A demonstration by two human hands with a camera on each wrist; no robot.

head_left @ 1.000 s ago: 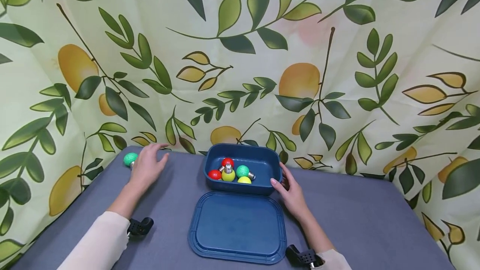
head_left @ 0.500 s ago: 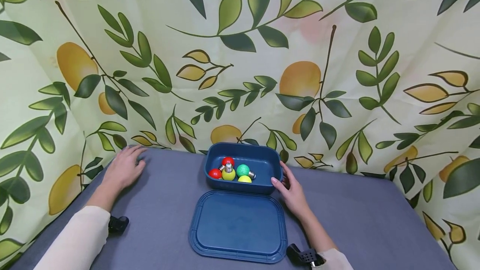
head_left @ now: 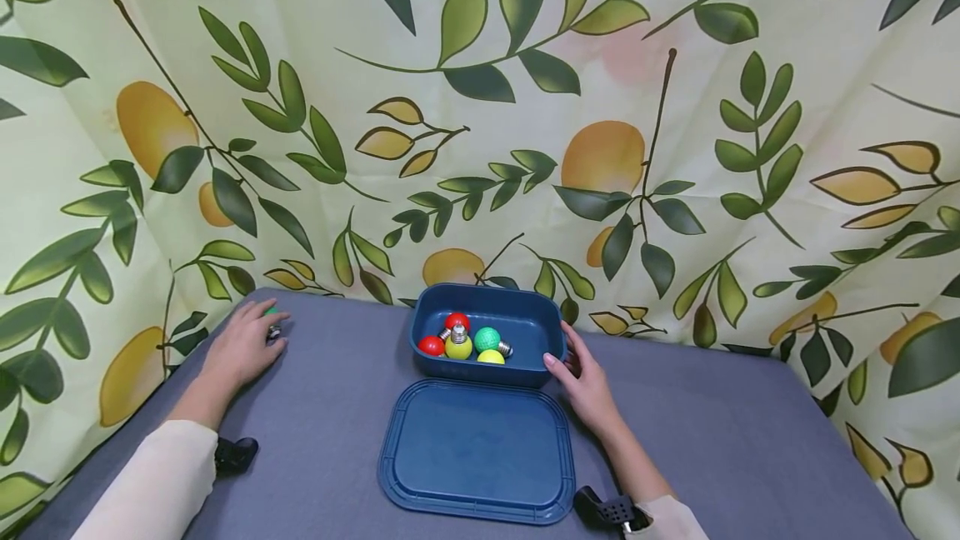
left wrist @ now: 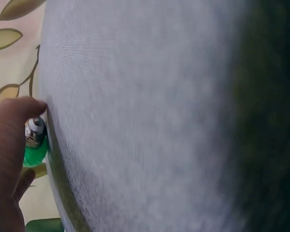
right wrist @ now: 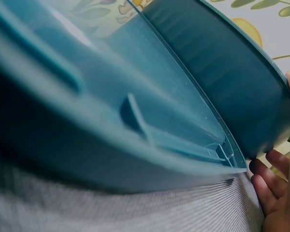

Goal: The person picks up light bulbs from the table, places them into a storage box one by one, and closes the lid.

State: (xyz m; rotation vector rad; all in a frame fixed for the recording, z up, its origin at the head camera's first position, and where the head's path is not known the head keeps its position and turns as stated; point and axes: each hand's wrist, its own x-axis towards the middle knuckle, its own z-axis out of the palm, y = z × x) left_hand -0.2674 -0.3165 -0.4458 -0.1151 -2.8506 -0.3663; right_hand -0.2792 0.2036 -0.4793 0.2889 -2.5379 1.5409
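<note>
At the table's far left corner, my left hand point(head_left: 242, 346) holds a green light bulb point(head_left: 273, 312), partly hidden by the fingers. In the left wrist view, the bulb's metal screw base point(left wrist: 35, 131) lies by the thumb, green globe point(left wrist: 35, 155) below. My right hand point(head_left: 587, 386) grips the right end of a dark blue plastic box point(head_left: 480, 371), thumb at the rim, fingers outside. Inside the box's left half lie red bulbs point(head_left: 431, 346), yellow bulbs point(head_left: 458, 347) and another green bulb point(head_left: 487, 339). The right wrist view shows fingertips point(right wrist: 268, 179) by the box wall.
A dark blue lid point(head_left: 476, 450) lies flat on the grey-blue table point(head_left: 697, 432), just in front of the box. Behind and beside the table hangs a leaf-and-fruit patterned cloth point(head_left: 495, 132). Black wrist cameras point(head_left: 236, 455) are strapped to both wrists.
My left hand has moved left and down over the green bulb at the corner, and now has it in its fingers. The right hand stays on the box.
</note>
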